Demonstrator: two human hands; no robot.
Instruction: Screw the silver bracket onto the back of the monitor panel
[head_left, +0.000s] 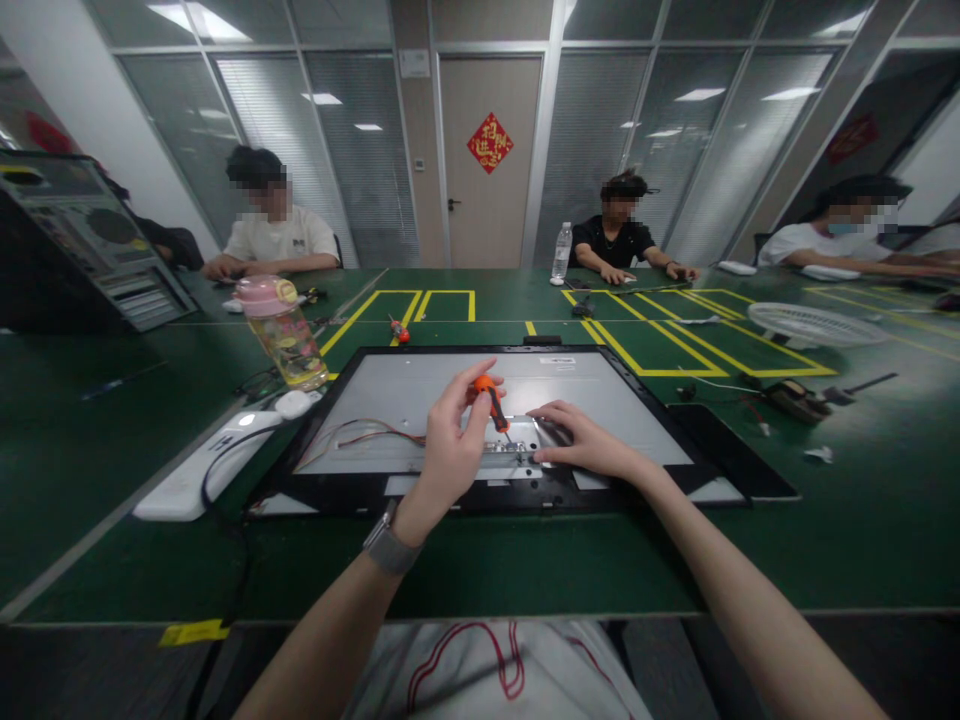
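Observation:
Shut around an orange and black screwdriver [496,408], my left hand [456,432] stands over the middle of a flat display panel [375,385]. The screwdriver tilts, and its tip points down at a metal bracket [517,450] near the panel's front edge. My right hand [581,440] lies at the bracket's right end, palm down, thumb and fingers apart; how firmly it presses I cannot tell. Thin coloured wires [375,430] run across the panel to the left of the bracket, partly hidden behind my left hand.
A pink-lidded bottle [281,330] and a white power strip [206,465] are on the left. A small red-handled tool [400,331] lies behind the panel. To the right are a dark slab [735,450], a power tool [802,398] and a white fan grille [814,325]. People sit across the table.

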